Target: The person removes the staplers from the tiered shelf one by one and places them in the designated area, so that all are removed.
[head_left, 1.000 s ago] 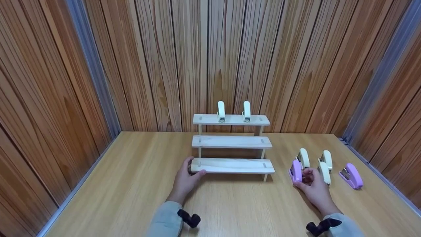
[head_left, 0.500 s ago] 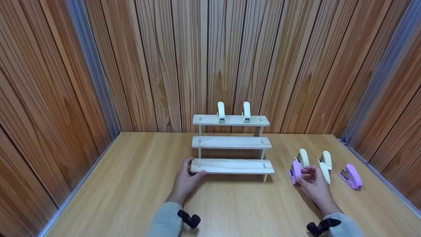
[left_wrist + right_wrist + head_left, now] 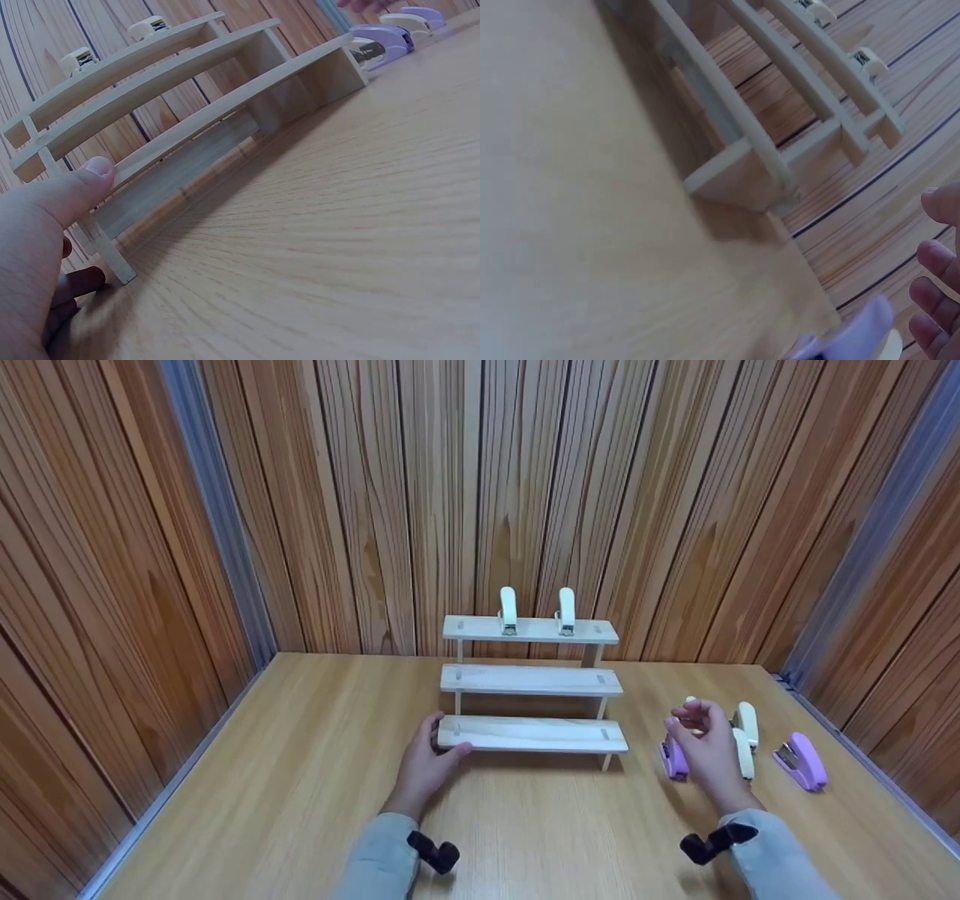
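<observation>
My left hand (image 3: 421, 771) grips the left end of the lowest step of a three-tier wooden display rack (image 3: 532, 681); its thumb (image 3: 97, 166) lies on the step's front edge in the left wrist view. My right hand (image 3: 711, 748) hovers above a purple stapler (image 3: 676, 763), fingers loosely bent and nothing between them. That stapler stands on the table, also visible as a purple shape (image 3: 861, 334) in the right wrist view. Behind the right hand, a white stapler (image 3: 690, 700) is mostly hidden. Two more white staplers (image 3: 743, 756) (image 3: 747, 723) stand just right of the hand.
Another purple stapler (image 3: 802, 761) stands farther right on the wooden table (image 3: 540, 832). Two white staplers (image 3: 508, 611) (image 3: 566, 611) stand on the rack's top tier. Wood-panelled walls (image 3: 375, 510) enclose the back and sides.
My right hand has let go of the nearer purple stapler and risen away from it, toward the back. The left hand keeps its hold on the rack.
</observation>
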`<state>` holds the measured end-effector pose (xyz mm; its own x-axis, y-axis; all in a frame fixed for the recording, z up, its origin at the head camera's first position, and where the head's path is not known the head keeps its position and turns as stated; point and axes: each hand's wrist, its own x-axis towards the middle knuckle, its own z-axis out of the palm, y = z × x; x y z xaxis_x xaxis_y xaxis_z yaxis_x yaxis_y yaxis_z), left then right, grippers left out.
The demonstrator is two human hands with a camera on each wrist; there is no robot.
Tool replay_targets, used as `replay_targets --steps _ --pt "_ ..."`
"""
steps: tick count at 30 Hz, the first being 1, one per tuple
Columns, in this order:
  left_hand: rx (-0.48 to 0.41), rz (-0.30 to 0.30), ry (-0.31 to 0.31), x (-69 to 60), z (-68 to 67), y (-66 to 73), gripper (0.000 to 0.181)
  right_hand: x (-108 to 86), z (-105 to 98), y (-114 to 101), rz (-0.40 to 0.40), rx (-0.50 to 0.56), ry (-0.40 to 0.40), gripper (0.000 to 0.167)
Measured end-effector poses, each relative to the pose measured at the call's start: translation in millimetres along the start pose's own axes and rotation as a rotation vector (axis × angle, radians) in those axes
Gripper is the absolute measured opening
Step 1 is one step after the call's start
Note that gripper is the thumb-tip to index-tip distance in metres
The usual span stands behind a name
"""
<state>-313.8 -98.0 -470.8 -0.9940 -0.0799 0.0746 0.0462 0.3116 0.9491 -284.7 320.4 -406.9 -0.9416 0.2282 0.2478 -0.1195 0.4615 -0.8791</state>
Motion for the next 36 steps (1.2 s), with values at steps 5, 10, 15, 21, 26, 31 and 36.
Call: replay_targets --steps 5,10,15,21,26,31,36 --pt "0.008 0.017 0.001 1.0 1.4 -0.4 0.086 10.9 6 -25 -0.064 -0.006 0.014 0.05" --pt "0.004 0.015 -0.001 -0.3 3.3 -3.6 0.085 18.8 14 -45 -0.121 -0.006 0.009 0.047" --pt "-0.004 0.005 0.002 -0.8 4.4 -4.2 0.084 25.4 23 -63 -0.169 0.001 -0.022 0.044" --pt "-0.011 0.008 0.002 0.9 2.5 -3.5 0.085 32.9 35 -80 -0.197 0.022 -0.039 0.042" --pt "-0.015 0.006 0.004 2.3 1.4 -3.4 0.084 37.6 46 -89 -0.214 0.009 -0.063 0.042" --pt "-0.014 0.01 0.001 1.9 1.7 -3.2 0.084 41.9 55 -95 -0.219 -0.021 -0.093 0.04" --pt "-0.004 0.025 0.01 2.4 0.8 -2.3 0.084 45.1 62 -102 -0.239 -0.027 -0.116 0.042"
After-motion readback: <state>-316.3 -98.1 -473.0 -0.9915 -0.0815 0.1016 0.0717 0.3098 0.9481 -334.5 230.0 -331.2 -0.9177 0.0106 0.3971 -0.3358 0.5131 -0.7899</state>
